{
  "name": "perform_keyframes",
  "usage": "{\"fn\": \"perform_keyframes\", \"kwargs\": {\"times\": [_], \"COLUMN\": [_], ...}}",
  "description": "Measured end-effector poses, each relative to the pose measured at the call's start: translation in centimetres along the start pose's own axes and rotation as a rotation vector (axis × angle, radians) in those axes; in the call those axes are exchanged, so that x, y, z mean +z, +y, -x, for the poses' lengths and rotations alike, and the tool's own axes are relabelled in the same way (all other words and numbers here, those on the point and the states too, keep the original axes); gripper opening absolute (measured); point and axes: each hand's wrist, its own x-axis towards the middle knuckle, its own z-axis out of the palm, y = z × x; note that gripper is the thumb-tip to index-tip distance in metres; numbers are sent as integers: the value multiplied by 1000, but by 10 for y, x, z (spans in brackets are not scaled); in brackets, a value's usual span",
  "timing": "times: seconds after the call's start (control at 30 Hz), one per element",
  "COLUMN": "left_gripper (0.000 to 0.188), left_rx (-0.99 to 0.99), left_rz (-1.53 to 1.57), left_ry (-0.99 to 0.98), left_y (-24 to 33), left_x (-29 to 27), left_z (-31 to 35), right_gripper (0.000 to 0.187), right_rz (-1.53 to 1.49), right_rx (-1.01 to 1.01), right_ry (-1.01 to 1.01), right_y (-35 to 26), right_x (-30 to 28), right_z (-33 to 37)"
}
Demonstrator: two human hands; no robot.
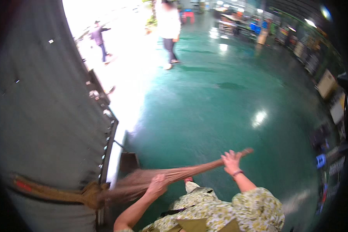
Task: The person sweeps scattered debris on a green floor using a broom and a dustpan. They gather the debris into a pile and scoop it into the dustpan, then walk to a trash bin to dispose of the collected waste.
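A long brown broom (pixel 199 169) slants across in front of me. Its thin handle end points up and right, and its fibres fan out toward the dark wall on the left. Around the lower part, where the fibres begin to spread, my left hand (pixel 157 187) is closed. My right hand (pixel 232 163) grips the handle near its upper end, with the fingers partly raised along it. Close to the fibre tips is a brown, strap-like long thing (pixel 62 194) with a red patch, against the wall; whether the broom touches it I cannot tell.
A dark grey corrugated wall (pixel 46 96) stands close on my left, ending at a bright doorway. One person (pixel 169 34) walks on the green floor (pixel 205 100); another (pixel 99 40) is outside. Boxes (pixel 327 85) and racks line the right side, and a dark bin-like object (pixel 129 161) sits by the wall's edge.
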Motion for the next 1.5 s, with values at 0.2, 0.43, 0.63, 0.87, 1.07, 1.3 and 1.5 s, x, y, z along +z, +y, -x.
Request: {"fn": "perform_keyframes", "kwargs": {"times": [0.2,0.43,0.63,0.87,1.07,1.3,1.5], "left_gripper": [18,36,21,23,25,19,22], "left_rx": [444,219,-73,-501,-609,-765,-1325], "left_rz": [-398,-359,258,262,258,283,554], "left_ry": [-6,65,-109,42,53,377,29], "left_y": [13,-40,-106,-283,-394,-531,-587], "left_x": [-23,-26,-74,-98,-133,-100,12], "left_z": [-149,-279,-373,-405,-445,-513,-435], "right_gripper": [41,37,27,25,23,20,18], "right_rz": [-208,-227,-514,-623,-667,-679,-648], "right_rx": [90,478,796,888,969,1027,1072], "right_ry": [-794,-529,-625,-596,-582,-599,-633], "right_y": [145,86,35,-7,-14,0,35], "right_x": [65,71,57,75,72,80,76], "right_z": [21,-11,-123,-301,-416,-582,-719]}}
